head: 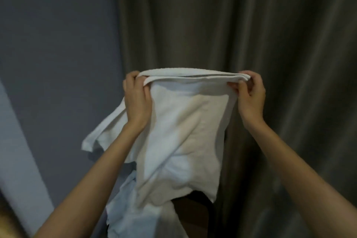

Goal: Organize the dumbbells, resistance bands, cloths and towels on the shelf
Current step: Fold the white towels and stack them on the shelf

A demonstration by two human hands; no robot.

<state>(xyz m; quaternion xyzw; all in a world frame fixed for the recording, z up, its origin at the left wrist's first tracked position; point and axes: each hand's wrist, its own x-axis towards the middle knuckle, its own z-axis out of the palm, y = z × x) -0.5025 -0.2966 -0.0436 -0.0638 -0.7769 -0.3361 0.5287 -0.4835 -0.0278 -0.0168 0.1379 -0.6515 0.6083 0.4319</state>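
Head view only. White towel (181, 125) held up mid-air at frame centre, top edge stretched level between both hands, body hanging down toward 6 o'clock. Top edge doubled over: two or three layers stacked there, so apparently one fold in already. Loose flap sticking out toward 8 o'clock, behind left forearm. Lower hem uneven, bunched.

Left hand (137, 98) at 9 o'clock end of the top edge, fingers curled closed, pinching the layered corner. Right hand (251, 94) at 3 o'clock end, thumb and fingertips pressed together on the other corner. Both wrists raised, arms reaching up from bottom corners of frame.

More pale fabric (135, 210) heaped below the towel at 6–7 o'clock, crumpled, not folded; whether one piece or several, cannot tell. Dark surface (195, 205) under it at 6 o'clock, too dim to identify. Grey-brown curtain (231, 25) behind from 12 to 4 o'clock, blue-grey wall (58, 35) from 9 to 11 o'clock.

Progress, as a judgement: early-to-mid. Folding of this one towel under way, not finished; still needs flap squared, further folds, then placing. Heap below still to sort. Shelf, dumbbells, resistance bands not in view, so state of those unknown.
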